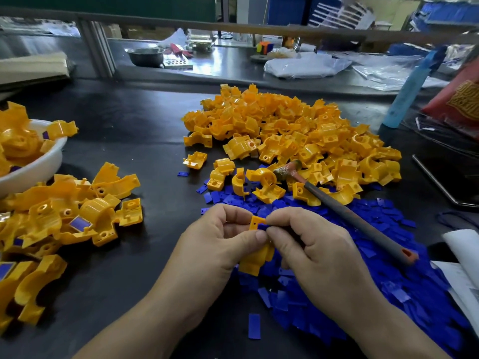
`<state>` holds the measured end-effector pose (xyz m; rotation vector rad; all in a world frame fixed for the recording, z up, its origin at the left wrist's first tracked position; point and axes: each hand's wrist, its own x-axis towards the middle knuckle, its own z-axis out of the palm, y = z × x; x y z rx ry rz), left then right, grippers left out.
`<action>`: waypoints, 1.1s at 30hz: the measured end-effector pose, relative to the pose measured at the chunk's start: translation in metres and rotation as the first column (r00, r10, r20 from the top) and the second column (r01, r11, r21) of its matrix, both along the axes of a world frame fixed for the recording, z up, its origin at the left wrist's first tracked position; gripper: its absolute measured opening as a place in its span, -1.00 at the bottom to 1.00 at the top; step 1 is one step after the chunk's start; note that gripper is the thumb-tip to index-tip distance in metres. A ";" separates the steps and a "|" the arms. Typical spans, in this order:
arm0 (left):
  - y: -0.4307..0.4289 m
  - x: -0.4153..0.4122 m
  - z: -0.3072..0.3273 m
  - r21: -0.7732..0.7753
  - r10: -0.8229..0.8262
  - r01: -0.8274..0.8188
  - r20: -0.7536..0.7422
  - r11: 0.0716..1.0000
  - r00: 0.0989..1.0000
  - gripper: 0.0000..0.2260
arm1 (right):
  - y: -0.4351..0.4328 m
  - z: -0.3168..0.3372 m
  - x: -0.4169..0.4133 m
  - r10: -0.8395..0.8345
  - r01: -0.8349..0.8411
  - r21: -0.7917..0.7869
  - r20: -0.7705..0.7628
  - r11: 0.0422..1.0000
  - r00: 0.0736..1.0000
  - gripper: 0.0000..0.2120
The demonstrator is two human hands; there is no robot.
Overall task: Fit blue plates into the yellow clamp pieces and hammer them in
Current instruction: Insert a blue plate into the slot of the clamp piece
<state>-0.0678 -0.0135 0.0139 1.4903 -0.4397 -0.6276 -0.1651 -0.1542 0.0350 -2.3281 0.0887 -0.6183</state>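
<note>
Grips one yellow clamp piece [255,263] in the left hand [220,244], thumb across the near face, fingers curled behind. Pinches a small blue plate [262,226] between thumb and forefinger of the right hand [311,244], set against the piece's upper end, at twelve o'clock on it. Keeps both hands together, fingertips meeting over the part, low at the centre of the dark workbench [145,141]. Probably mid-fit: plate touching its seat, depth hidden by the fingertips, so cannot tell whether home.

Leaves the hammer [347,213] lying at two o'clock from the hands, just beyond the right knuckles, across the loose blue plates [388,281]. Long axis slanted: head at ten o'clock, resting on the heap of yellow clamp pieces [298,130]; handle end at four o'clock, nearer the right hand. Calls, by this judgement, for a short right-hand reach to the handle while the left steadies the piece on the bench.

Shows fitted pieces at nine o'clock, some in a white bowl [49,164].
</note>
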 end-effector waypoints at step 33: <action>0.002 -0.006 0.007 -0.092 -0.042 0.031 -0.120 0.995 0.992 -0.75 | -0.001 0.002 0.000 0.115 -0.068 0.490 -0.066 0.869 0.991 -0.80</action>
